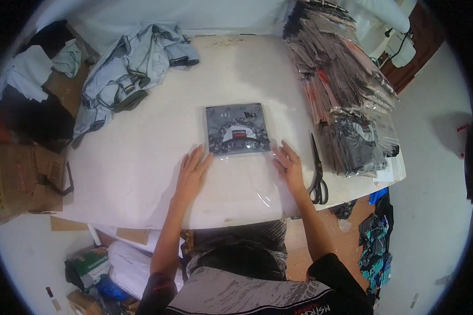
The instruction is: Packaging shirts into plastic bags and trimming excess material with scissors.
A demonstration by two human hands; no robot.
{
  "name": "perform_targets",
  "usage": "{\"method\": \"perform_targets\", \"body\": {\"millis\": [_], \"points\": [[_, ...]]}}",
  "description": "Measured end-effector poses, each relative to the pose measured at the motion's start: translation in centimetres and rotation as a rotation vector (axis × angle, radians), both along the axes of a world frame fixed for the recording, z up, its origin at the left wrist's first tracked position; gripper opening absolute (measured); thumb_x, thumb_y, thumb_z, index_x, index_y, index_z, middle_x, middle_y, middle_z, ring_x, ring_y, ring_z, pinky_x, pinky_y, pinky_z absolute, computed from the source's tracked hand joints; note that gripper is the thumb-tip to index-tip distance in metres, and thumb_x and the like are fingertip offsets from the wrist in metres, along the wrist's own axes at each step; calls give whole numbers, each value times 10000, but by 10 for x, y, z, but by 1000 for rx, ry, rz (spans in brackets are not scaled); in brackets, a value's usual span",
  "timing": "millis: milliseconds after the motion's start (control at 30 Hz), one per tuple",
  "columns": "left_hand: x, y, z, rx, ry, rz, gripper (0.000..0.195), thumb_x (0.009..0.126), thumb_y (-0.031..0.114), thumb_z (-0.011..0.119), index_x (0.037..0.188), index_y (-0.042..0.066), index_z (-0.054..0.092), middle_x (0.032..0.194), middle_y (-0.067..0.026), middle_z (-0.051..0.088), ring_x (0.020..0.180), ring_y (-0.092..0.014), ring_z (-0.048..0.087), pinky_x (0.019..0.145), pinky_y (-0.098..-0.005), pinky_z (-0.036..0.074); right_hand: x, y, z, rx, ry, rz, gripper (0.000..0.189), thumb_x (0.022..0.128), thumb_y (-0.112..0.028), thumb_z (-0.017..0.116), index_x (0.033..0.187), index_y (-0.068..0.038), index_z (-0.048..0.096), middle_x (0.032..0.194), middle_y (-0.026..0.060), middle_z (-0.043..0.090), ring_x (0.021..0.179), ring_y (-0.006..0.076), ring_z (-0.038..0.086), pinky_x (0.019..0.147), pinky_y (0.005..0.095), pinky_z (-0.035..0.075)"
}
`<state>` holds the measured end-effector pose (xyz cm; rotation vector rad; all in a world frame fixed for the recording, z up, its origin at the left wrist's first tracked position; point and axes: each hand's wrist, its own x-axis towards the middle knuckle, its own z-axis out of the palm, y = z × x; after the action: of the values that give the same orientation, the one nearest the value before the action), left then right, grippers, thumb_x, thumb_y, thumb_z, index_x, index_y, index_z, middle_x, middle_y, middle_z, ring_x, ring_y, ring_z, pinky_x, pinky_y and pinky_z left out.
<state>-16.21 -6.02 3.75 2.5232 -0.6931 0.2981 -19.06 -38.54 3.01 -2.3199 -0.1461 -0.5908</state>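
A folded grey shirt [238, 130] with a camouflage-patterned collar lies flat on the table, inside a clear plastic bag [244, 181]. The bag's loose end reaches down the table towards me. My left hand [193, 169] rests at the lower left corner of the shirt, palm down, fingers spread. At the lower right corner is my right hand [289, 163], its fingers slightly bent and apart, beside or on the bag's edge. Neither hand is closed around anything. Just right of my right hand lie black-handled fabric shears [317, 173], blades pointing away from me.
A tall pile of bagged garments [339, 71] covers the right side of the white table [142, 157]. Light grey garments [142, 67] are heaped at the back left. A cardboard box [25, 183] stands at the left edge. Cloth [374, 244] lies on the floor at right.
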Motion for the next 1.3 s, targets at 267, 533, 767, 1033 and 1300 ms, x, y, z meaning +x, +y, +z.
{"method": "perform_targets", "body": {"millis": [267, 533, 767, 1033, 1300], "points": [[0, 14, 35, -140, 31, -168, 408, 841, -21, 575, 1220, 123, 625, 1419, -136, 445, 1351, -327, 364, 1118, -481, 271, -8, -12, 35, -205, -43, 156, 241, 817, -54, 667, 1055, -79, 689, 1318, 155, 550, 1225, 332, 507, 1004, 410, 398], [-25, 0, 172, -834, 264, 64, 193, 957, 104, 535, 995, -42, 654, 902, -73, 695, 859, -125, 634, 776, -265, 504, -19, 20, 163, 656, 39, 189, 160, 926, -117, 589, 967, 18, 664, 926, 109, 703, 894, 175, 653, 808, 290, 497], [0, 22, 31, -756, 654, 236, 193, 886, 150, 610, 944, -21, 678, 783, -49, 659, 699, -120, 605, 591, -255, 477, -3, 20, 58, 372, 340, 208, 201, 925, -130, 595, 954, 63, 646, 717, 37, 626, 640, 93, 584, 518, 236, 467], [28, 39, 18, -720, 1143, 195, 339, 821, 181, 733, 1127, 52, 662, 977, -35, 679, 880, -127, 629, 709, -289, 545, 22, 4, 18, 611, 555, 359, 152, 819, -100, 714, 899, 20, 667, 807, 34, 665, 725, 94, 595, 656, 250, 473], [58, 41, 21, -496, 1219, 26, 302, 785, 178, 766, 1048, 46, 698, 926, -43, 677, 817, -128, 627, 709, -302, 555, 38, 3, 25, 686, 749, 485, 242, 773, -96, 764, 986, 5, 709, 855, 29, 682, 718, 78, 578, 607, 234, 460]]}}
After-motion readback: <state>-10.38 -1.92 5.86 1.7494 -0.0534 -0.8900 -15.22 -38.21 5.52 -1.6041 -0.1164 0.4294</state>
